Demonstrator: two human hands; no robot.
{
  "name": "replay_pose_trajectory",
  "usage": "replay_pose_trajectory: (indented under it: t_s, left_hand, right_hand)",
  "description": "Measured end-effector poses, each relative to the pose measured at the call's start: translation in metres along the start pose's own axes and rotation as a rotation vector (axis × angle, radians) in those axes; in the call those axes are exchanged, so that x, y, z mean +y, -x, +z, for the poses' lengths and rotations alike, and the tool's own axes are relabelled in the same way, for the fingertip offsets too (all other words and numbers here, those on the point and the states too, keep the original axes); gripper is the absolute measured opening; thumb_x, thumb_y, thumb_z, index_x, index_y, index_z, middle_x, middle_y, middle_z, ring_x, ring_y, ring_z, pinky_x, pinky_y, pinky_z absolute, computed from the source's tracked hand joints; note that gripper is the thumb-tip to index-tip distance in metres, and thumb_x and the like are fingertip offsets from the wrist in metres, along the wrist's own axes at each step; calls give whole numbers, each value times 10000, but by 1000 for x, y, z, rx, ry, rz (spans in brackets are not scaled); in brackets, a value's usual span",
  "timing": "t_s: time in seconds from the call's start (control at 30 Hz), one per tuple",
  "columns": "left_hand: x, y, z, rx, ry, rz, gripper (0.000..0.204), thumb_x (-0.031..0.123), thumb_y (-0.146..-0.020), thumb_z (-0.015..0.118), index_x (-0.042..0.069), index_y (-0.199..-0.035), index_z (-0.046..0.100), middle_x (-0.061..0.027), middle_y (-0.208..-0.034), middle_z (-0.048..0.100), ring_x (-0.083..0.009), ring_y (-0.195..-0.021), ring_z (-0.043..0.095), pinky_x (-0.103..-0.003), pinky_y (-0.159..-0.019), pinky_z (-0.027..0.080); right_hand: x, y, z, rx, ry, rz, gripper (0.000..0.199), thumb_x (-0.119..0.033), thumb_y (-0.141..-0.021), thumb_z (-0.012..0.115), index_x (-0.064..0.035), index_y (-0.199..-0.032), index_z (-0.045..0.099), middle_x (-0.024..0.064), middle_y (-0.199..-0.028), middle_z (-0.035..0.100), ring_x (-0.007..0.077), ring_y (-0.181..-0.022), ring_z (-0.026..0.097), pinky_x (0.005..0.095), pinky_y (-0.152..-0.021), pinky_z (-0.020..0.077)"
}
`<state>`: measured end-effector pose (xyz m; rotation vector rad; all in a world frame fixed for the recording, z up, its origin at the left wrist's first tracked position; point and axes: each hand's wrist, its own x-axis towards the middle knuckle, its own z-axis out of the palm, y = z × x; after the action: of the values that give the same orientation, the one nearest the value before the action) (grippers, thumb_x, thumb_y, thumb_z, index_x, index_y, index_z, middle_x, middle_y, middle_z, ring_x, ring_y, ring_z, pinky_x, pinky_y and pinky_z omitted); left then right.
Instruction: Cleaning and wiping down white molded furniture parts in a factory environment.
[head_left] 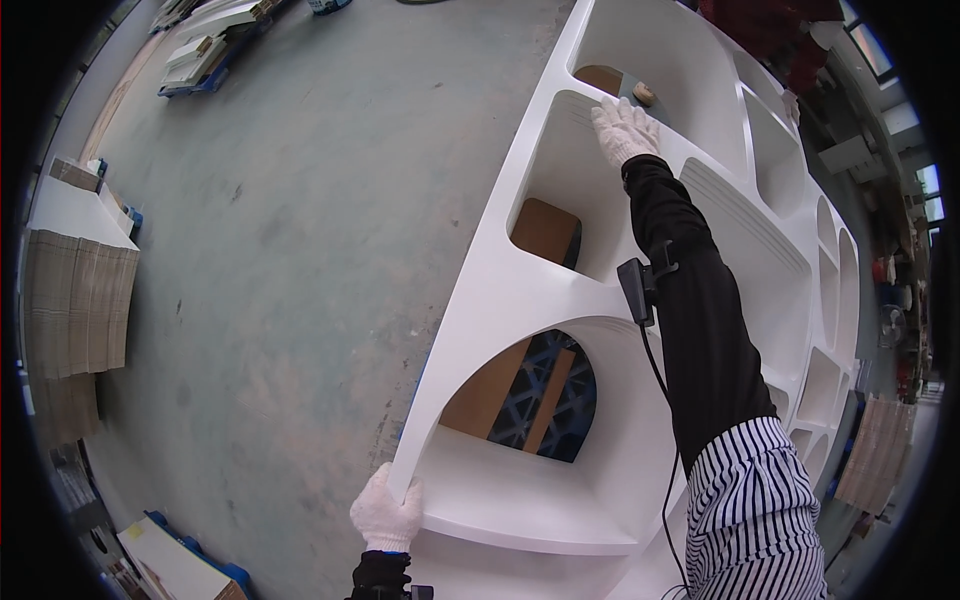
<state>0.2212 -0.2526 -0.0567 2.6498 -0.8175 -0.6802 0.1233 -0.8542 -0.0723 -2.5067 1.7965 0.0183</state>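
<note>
A large white shelf unit [470, 300] with rounded and arched compartments stretches from the near middle to the far right. At its near left corner, my left hand [388, 508], in a white knit glove, is closed around the edge. My right hand [627, 132], gloved the same way, reaches far forward over the unit. Its fingers lie stretched out and slightly spread on a divider between two compartments. Just beyond those fingers, a small tan rounded object [643, 94] shows in the far compartment. A black device [636, 290] with a cable is strapped to my right forearm.
Beneath the arched opening show a dark blue lattice pallet [560, 385] and brown boards [485, 395]. Stacked flat cardboard [78, 300] stands at the left, with more stacked sheets [873, 455] at the right. Dark red cloth [770, 25] hangs beside the unit's far end.
</note>
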Motion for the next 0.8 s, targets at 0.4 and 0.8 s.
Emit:
replay_pose_trajectory:
  t_s: [0.4,0.8]
  left_hand:
    - [-6,-3,-9,-85,-22,2,369,357,-780,752,133,-1061,670,-127,-909,709,-359,-848,698,-465,-744,544]
    - [-13,2,2,17,-178,2,379,462,-824,717,123,-993,707,-143,-873,730,-361,-834,713,-457,-739,552]
  right_hand:
    - [-160,149,9,7,171,-518,720,-524,-1030,305,-9,-1530,361,169,-1640,250,313,-1550,120,465,-1267,7]
    - [-207,383,2,-203,-1023,-1071,231,-194,-898,664,-73,-1089,712,148,-1275,655,312,-1258,576,429,-1129,415]
